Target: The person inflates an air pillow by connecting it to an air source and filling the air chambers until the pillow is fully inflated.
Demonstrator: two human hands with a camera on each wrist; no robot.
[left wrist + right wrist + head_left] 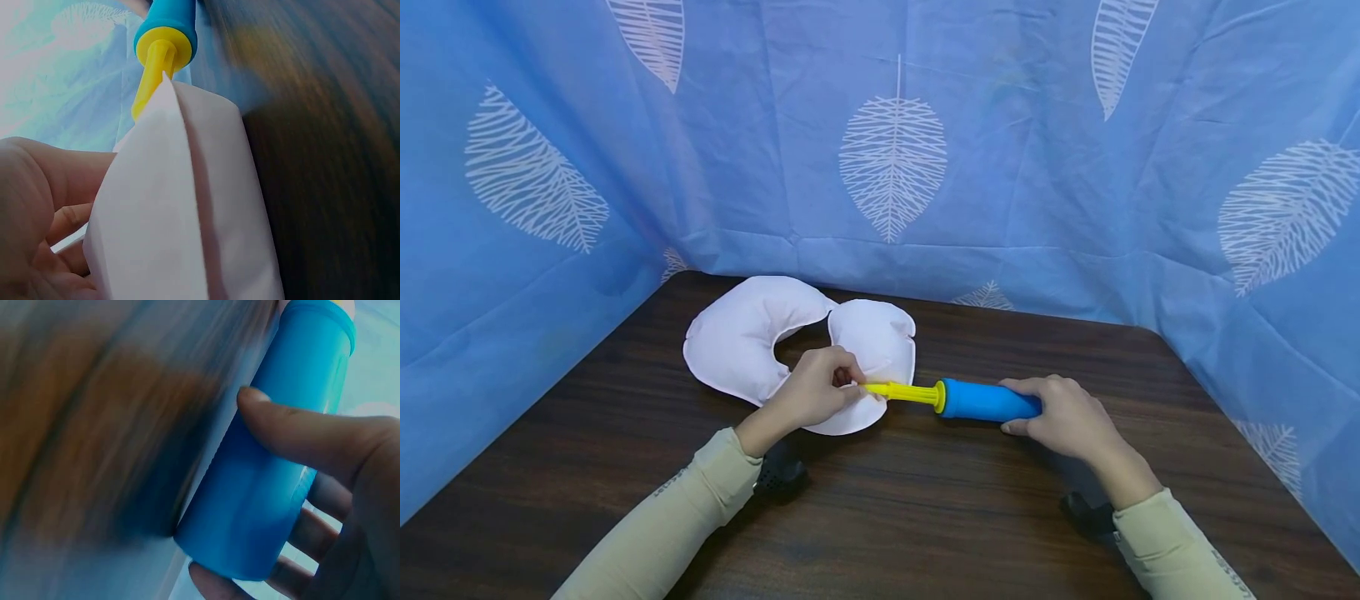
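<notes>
A white U-shaped neck pillow (737, 333), puffed out, lies on the table with its two ends close together. At its right lobe, my left hand (816, 387) pinches the fabric by the tip of a hand pump. The pump has a blue barrel (985, 401) and a yellow shaft (913, 393) pointing left to the pillow. My right hand (1067, 417) grips the barrel's far end, thumb on one side and fingers around the other, as the right wrist view shows. Pillow fabric (150, 206) hides the pump's tip and the left fingertips in the left wrist view.
The dark wood-grain table (880, 517) fills the lower scene. Blue curtains (1015, 150) with white leaf prints hang along its back and both sides. Black wrist devices (782, 473) show beneath the forearms.
</notes>
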